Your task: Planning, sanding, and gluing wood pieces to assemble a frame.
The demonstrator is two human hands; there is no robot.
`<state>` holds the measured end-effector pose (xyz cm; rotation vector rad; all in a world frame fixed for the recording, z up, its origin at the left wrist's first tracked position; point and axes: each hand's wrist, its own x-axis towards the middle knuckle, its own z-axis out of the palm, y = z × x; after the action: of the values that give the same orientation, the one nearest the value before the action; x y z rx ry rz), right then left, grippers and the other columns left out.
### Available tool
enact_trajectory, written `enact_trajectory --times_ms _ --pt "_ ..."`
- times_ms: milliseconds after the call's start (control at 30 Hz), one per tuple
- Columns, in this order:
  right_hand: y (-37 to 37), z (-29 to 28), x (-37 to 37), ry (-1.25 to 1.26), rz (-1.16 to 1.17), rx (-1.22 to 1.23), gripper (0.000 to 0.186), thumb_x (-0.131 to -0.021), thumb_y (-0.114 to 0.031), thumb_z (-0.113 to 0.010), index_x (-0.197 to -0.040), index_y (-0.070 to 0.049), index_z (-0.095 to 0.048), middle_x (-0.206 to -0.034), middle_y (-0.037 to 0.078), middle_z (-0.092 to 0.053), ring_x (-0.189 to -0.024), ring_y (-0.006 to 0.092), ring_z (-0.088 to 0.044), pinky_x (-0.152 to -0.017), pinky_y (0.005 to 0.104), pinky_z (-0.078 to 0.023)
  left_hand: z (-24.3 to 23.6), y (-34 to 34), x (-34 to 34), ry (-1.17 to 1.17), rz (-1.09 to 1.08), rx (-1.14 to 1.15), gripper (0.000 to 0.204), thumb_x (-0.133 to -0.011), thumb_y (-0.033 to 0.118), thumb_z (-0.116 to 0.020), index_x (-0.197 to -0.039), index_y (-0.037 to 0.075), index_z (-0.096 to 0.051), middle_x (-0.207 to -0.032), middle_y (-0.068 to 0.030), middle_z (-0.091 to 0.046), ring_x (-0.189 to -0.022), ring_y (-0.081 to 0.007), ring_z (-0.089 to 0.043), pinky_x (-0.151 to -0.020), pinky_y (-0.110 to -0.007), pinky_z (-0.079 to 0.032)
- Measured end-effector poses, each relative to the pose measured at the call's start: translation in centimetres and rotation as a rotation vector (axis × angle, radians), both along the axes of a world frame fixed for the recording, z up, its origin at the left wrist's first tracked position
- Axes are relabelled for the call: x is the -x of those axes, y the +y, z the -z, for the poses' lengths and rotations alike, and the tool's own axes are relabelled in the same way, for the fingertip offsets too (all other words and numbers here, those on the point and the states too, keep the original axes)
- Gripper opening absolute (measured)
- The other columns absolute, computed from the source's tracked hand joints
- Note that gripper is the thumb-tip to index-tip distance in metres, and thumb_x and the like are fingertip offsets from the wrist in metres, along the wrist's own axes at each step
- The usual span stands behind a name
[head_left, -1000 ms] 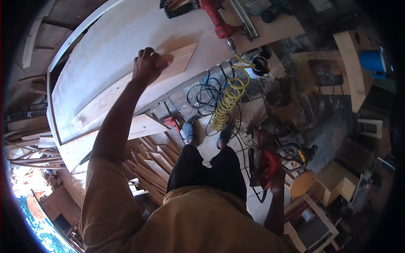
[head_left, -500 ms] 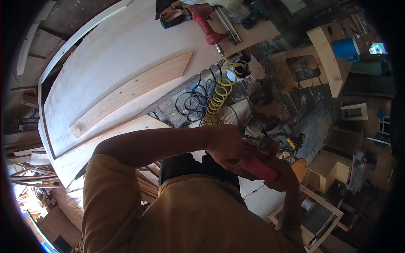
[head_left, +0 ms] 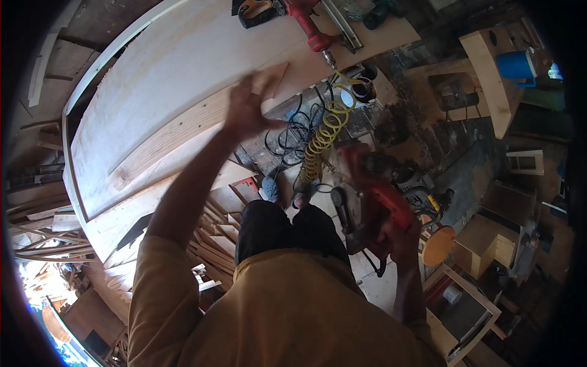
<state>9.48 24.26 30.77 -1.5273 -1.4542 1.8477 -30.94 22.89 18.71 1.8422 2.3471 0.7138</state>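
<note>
My right hand (head_left: 402, 240) is wrapped round the rear handle of a red circular saw (head_left: 382, 199), which hangs tilted in front of my right side with its flat metal base turned to the left. The saw is a little blurred, and its blade does not show clearly. My left hand (head_left: 244, 110) reaches forward with fingers spread, blurred by motion and holding nothing. It is over the right part of a long tapered wooden board (head_left: 177, 137). That board lies on a large pale plywood sheet (head_left: 153, 73); whether my fingers touch it I cannot tell.
A red nail gun (head_left: 306, 24) and a handsaw (head_left: 254, 12) lie at the sheet's far end. A coiled yellow air hose (head_left: 324, 131) and black cables (head_left: 293, 131) hang and lie beyond my feet. A blue mug (head_left: 515, 65) stands far right. Wood strips (head_left: 214, 257) lie on the left.
My left hand has come off the saw and swung forward and left over the board. The saw, now in my right hand alone, has turned and shifted forward.
</note>
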Motion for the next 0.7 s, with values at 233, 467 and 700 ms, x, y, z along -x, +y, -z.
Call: enact_trajectory --times_ms 233,467,700 --pt "-0.5 3.4 -0.9 0.480 0.288 0.105 0.043 -0.078 -0.019 -0.071 -0.113 -0.002 -0.051 -0.074 0.003 -0.055 -0.057 0.0140 -0.055 -0.048 0.0276 -0.045 1.6 -1.5 6.0 0.069 -0.041 0.372 0.091 -0.062 0.041 -0.077 -0.136 0.007 -0.037 -0.118 -0.0184 -0.050 -0.113 -0.0351 -0.046 -0.094 -0.047 -0.039" --pt "-3.8 5.1 2.1 0.843 0.487 0.306 0.050 -0.088 -0.035 -0.061 -0.124 -0.007 -0.042 -0.074 0.001 -0.048 -0.060 0.0139 -0.047 -0.054 0.0309 -0.042 0.3 -1.3 2.1 -0.225 0.311 0.345 0.081 -0.060 0.030 -0.078 -0.128 0.002 -0.044 -0.110 -0.0184 -0.051 -0.108 -0.0347 -0.049 -0.096 -0.042 -0.040" --pt "-8.7 6.4 5.1 1.055 0.599 0.440 0.045 -0.088 -0.030 -0.056 -0.124 -0.006 -0.044 -0.074 -0.001 -0.046 -0.060 0.0121 -0.044 -0.055 0.0299 -0.041 -5.4 -0.3 -1.3 -0.305 0.368 0.558 0.092 -0.057 0.027 -0.076 -0.137 0.008 -0.035 -0.108 -0.0220 -0.059 -0.100 -0.0356 -0.059 -0.090 -0.042 -0.046"
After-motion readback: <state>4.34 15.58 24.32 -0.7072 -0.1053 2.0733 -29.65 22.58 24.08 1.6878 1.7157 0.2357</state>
